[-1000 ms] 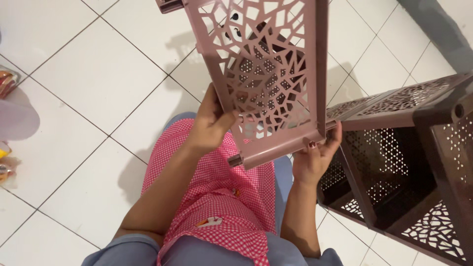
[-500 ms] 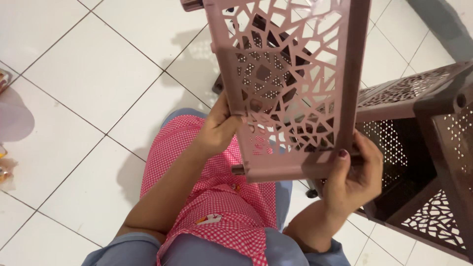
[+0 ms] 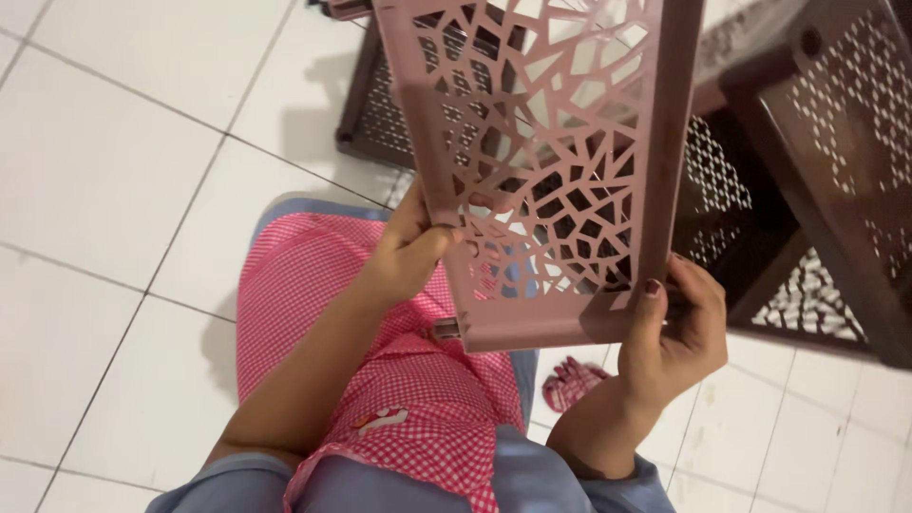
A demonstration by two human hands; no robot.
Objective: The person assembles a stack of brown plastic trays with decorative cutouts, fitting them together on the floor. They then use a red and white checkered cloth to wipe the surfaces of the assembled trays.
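I hold a dusty-pink plastic shelf panel [image 3: 551, 152] with an openwork web pattern up in front of me. My left hand [image 3: 410, 249] grips its left edge, fingers curled through the cut-outs. Gripping the lower right corner is my right hand [image 3: 676, 328], thumb on the front face. Behind and to the right of the panel stands a dark brown perforated plastic rack [image 3: 817, 180]. Another dark brown perforated piece [image 3: 372, 104] lies on the floor behind the panel's left side.
White floor tiles [image 3: 104, 171] spread out to the left. My pink checked garment [image 3: 380, 361] and grey-blue clothing fill the lower middle. A foot in a pink sandal [image 3: 573, 382] shows on the floor below the panel.
The view has tilted and shifted, so the brown rack now sits higher at the right. The panel stays in both hands at about the same height. The sandalled foot has come into view.
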